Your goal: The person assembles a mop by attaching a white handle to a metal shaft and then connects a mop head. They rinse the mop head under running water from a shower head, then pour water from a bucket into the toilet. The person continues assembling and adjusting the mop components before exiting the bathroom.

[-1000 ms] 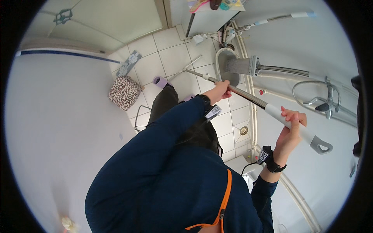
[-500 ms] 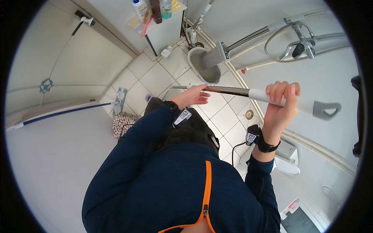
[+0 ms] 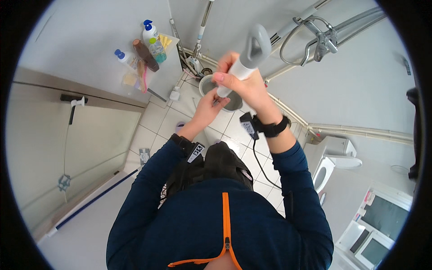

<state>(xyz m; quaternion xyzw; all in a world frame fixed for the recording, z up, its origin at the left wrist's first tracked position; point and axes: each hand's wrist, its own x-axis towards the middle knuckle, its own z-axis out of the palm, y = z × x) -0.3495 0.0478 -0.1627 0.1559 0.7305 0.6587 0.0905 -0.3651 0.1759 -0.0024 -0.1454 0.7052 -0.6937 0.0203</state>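
A long pole (image 3: pixel 243 67) with a white grip and a grey looped end tilts up towards me. My right hand (image 3: pixel 254 92) is wrapped around its white grip, just below the grey loop. Lower down, my left hand (image 3: pixel 208 110) closes around the pole near the bottom of the white part. The pole's far end is hidden behind my hands, so its kind does not show. Beyond both hands, partly covered by them, a grey bucket (image 3: pixel 235 106) stands on the tiled floor.
Bottles (image 3: pixel 146 55) crowd a small shelf at the upper left. Poles (image 3: pixel 201 36) lean in the far corner. A shower mixer (image 3: pixel 321 42) with its hose juts from the right wall, and a toilet (image 3: pixel 323 173) stands at the right. A glass door (image 3: pixel 99 135) is on the left.
The pole has swung from lying nearly level across my front to pointing up towards me. My right hand has moved left and farther away, close to my left hand. The view has turned rightward.
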